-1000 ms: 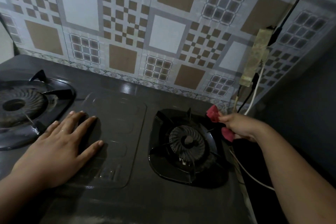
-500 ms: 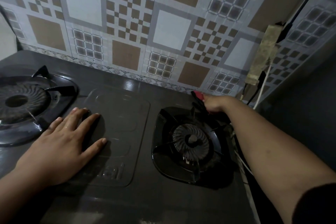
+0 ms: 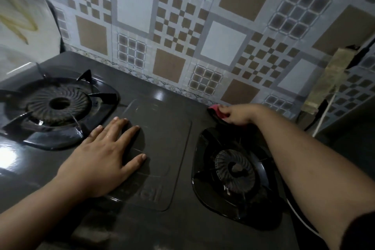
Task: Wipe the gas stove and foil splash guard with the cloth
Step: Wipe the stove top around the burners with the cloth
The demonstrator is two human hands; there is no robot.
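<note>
A dark two-burner gas stove [image 3: 162, 229] fills the lower view, with a left burner [image 3: 58, 103] and a right burner [image 3: 235, 170]. Behind it stands the foil splash guard [image 3: 182, 32], printed with brown and white squares. My right hand [image 3: 237, 114] grips a red cloth [image 3: 217, 110] on the stove's back edge, just behind the right burner and below the guard. My left hand [image 3: 103, 154] rests flat, fingers spread, on the stove's middle panel between the burners.
A taped power strip [image 3: 328, 79] with a white cable [image 3: 322, 115] hangs on the wall at the right. A curved foil side panel [image 3: 22, 24] rises at the far left. A dark wall closes in the right side.
My right hand has carried the red cloth from the stove's right side leftward along the back edge behind the right burner. The left hand has stayed flat on the middle panel.
</note>
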